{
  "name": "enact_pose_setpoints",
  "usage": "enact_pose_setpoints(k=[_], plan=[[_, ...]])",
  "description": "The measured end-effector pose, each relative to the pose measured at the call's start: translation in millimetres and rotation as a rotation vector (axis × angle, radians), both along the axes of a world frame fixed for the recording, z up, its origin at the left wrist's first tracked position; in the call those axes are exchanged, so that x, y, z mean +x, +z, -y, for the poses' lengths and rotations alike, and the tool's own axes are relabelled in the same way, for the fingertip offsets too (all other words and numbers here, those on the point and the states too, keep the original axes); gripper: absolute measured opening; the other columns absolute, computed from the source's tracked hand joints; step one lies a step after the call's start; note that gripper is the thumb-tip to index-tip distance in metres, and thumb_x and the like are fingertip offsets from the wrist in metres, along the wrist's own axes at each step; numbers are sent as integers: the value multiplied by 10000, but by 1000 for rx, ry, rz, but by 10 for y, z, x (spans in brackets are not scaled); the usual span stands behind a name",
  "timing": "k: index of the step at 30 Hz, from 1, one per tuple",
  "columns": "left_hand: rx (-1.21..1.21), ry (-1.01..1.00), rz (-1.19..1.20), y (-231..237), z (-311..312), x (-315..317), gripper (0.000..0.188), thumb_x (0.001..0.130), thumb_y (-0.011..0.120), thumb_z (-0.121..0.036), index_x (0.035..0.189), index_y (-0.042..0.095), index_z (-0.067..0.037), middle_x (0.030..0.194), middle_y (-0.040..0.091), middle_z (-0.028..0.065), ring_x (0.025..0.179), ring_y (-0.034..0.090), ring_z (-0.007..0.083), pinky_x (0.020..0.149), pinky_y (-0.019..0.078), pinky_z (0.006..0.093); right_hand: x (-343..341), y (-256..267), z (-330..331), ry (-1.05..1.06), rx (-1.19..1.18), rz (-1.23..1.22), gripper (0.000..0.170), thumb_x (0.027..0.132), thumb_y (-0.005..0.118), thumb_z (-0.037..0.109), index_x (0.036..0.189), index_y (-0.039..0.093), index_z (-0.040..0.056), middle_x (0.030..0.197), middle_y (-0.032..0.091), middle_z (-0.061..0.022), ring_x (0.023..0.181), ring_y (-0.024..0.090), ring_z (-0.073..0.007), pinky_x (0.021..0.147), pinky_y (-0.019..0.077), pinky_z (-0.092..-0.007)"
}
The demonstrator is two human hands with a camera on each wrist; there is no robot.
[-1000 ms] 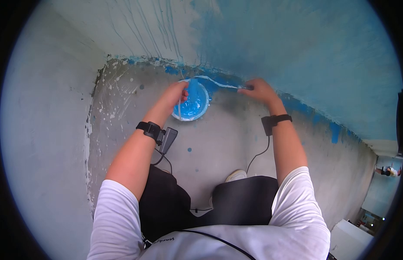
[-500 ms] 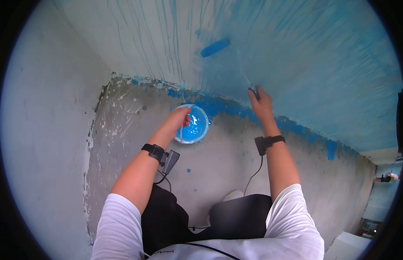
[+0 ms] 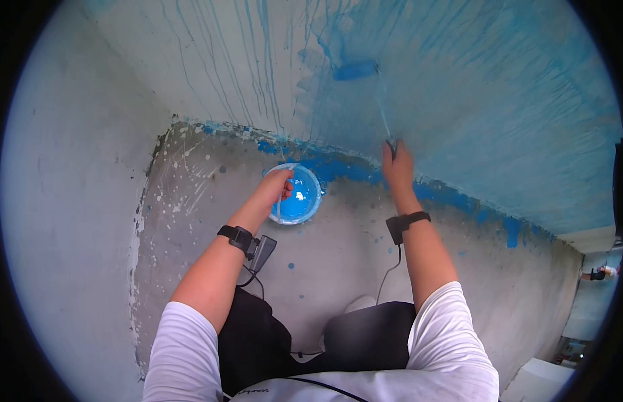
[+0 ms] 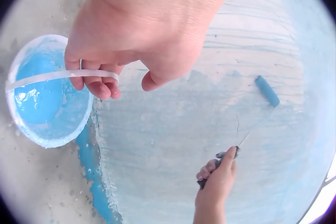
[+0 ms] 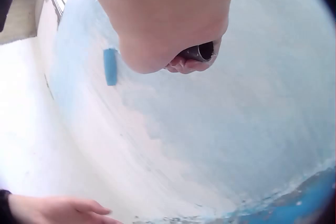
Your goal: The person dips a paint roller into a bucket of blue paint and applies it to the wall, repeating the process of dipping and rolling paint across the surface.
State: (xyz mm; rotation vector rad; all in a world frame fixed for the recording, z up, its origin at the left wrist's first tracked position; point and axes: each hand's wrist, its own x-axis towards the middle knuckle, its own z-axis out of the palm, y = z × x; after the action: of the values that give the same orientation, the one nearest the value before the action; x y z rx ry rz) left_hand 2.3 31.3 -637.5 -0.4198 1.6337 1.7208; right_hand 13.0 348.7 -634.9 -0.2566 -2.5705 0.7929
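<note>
A white bucket of bright blue paint stands out against the grey floor. My left hand is over its near-left rim, fingers curled round the white bucket handle, thumb apart from it. In my right hand is the dark grip of a paint roller, fingers wrapped round it. The roller's thin metal rod runs up to a blue sleeve, which lies against the wall beside a patch of fresh blue.
Blue drips streak the whiter wall at upper left. A blue paint band follows the foot of the wall. A bare side wall rises on the left. Splatters dot the floor. Far right, another person appears small.
The roller has gone from the bucket up onto the wall, then shifted right, with fresh blue patches showing there. My left hand keeps its hold on the bucket handle.
</note>
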Motion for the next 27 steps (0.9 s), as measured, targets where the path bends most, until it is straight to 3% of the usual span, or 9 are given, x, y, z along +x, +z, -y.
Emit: enact_pose_setpoints(k=[3, 7, 11, 14, 17, 20, 24, 27], plan=[[-6, -10, -10, 7, 6, 1, 241, 887, 539, -330, 974, 567, -107, 774, 564, 5, 679, 545, 114, 660, 463, 265, 300, -153, -174, -59, -24, 143, 380, 918, 546, 328, 1036, 554, -33, 700, 612, -221, 664, 608, -418, 564, 458, -447], [-5, -7, -9, -80, 15, -9, 244, 880, 546, -338, 971, 570, -112, 773, 564, 5, 679, 545, 111, 658, 464, 267, 178, -39, -156, -42, 16, 166, 400, 919, 542, 349, 1060, 551, -26, 698, 611, -226, 673, 609, -425, 571, 462, -458], [7, -9, -16, -55, 12, -6, 246, 876, 549, -342, 965, 569, -113, 772, 562, 5, 674, 543, 108, 657, 460, 264, -189, 490, 481, 40, -35, 35, 406, 922, 532, 365, 1066, 556, -14, 701, 609, -247, 686, 608, -436, 586, 465, -478], [-6, -1, -1, -33, 23, 9, 244, 876, 548, -339, 962, 568, -112, 771, 559, 3, 671, 541, 109, 656, 457, 262, -308, 950, 812, 93, -66, 102, 404, 923, 528, 365, 1060, 556, -14, 711, 610, -255, 695, 606, -442, 588, 465, -482], [4, -11, 4, 8, 26, 14, 243, 878, 547, -333, 966, 566, -108, 772, 555, 5, 672, 538, 112, 656, 455, 259, -362, 877, 818, 96, -48, 53, 385, 922, 532, 359, 1036, 552, -8, 713, 611, -253, 703, 604, -444, 584, 463, -485], [20, -8, 1, 70, 15, 24, 243, 881, 547, -328, 975, 564, -104, 776, 554, 10, 676, 536, 111, 654, 456, 258, -277, 417, 569, 78, -12, -40, 363, 918, 539, 348, 1013, 548, -3, 717, 614, -247, 699, 605, -440, 576, 461, -485], [7, 0, -3, 38, 2, 20, 243, 884, 547, -323, 976, 563, -98, 779, 555, 12, 670, 531, 109, 650, 456, 253, 151, 4, -12, 7, 120, 129, 343, 919, 538, 341, 1008, 544, 10, 704, 612, -231, 678, 600, -439, 576, 460, -487], [-2, 8, -14, 45, -15, 18, 241, 888, 540, -313, 966, 560, -86, 783, 555, 11, 658, 527, 108, 641, 454, 244, 404, -230, -343, -2, 75, 250, 333, 923, 532, 339, 1002, 542, 16, 693, 611, -223, 677, 600, -438, 577, 460, -489]])
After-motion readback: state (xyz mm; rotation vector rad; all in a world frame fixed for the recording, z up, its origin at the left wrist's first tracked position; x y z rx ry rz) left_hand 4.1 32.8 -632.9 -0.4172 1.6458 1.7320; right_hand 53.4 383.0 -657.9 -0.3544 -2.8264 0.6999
